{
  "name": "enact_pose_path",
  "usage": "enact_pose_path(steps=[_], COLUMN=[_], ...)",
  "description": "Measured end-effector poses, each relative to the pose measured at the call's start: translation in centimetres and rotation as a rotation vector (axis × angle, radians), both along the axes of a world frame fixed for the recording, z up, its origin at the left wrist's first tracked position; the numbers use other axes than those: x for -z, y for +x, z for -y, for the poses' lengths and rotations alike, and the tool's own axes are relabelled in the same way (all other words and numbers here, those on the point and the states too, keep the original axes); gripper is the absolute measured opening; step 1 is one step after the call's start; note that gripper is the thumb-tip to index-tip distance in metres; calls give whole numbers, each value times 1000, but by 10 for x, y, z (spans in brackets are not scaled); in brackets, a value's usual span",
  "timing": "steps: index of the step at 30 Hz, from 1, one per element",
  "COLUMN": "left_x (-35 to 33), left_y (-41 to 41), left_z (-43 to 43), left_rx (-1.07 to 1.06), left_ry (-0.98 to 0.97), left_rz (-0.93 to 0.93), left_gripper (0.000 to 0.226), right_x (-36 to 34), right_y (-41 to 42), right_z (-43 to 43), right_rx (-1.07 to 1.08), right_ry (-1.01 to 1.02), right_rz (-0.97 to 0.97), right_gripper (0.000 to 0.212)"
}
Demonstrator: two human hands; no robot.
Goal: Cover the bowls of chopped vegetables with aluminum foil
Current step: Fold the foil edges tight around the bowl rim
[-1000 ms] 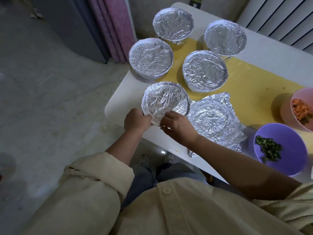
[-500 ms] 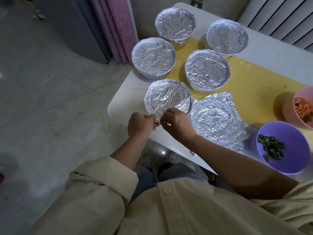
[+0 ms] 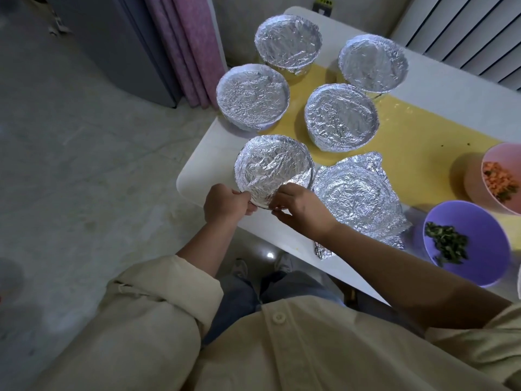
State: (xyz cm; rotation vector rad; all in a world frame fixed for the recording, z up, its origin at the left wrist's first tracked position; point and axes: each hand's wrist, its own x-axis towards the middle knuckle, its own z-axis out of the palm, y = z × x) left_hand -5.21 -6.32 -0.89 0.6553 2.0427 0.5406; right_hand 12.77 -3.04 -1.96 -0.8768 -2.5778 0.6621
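Up at the centre of the frame sits a white table with rounded corners, running off toward the right edge, and a yellow mat lies down its middle. Pale grey marbled floor fills the whole left side. A pink curtain hangs at the top next to a grey cabinet, and a white ribbed panel fills the upper right corner. Four covered bowls cluster at the top of the table, each with crinkly silver foil pulled flat and tucked round the rim. Just below them, at the table's left corner, is the bowl being wrapped, tipped a bit toward the person, its foil sunk in the middle and bunched at the near rim. The person's left hand is curled tight and pinches the foil edge at that near rim. Their right hand is right beside it, fingers bent, pinching the same edge. Touching that bowl on its right is a stack of loose foil sheets, creased with a round bowl-shaped dent. At the right edge a smooth purple bowl holds chopped greens, uncovered, and above it a pink bowl holds orange diced bits. Cream shirt sleeves fill the bottom of the frame.
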Motion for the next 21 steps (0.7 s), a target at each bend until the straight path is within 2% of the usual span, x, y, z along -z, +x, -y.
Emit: enact_pose_path(steps=[7,11,13,17,21], left_x=[0,-8,-8,-9,-12], left_y=[4,12,16,19,19], left_z=[1,12,14,10,11], left_rx=[-79,-142,-115,-67,-57], left_ry=[7,-54,-69,-42,-61], left_rz=[49,234,280,215,233], left_gripper=[26,40,37,27,28], right_x=[1,1,0,3,2], right_y=[-7,-11,-16,-20,-22], right_z=[4,7,10,12,13], right_rx=[46,81,89,105,119], right_ry=[65,56,55,63,80], right_rz=[8,-10,-27,-58,-62], right_gripper=[11,9,8,16,5])
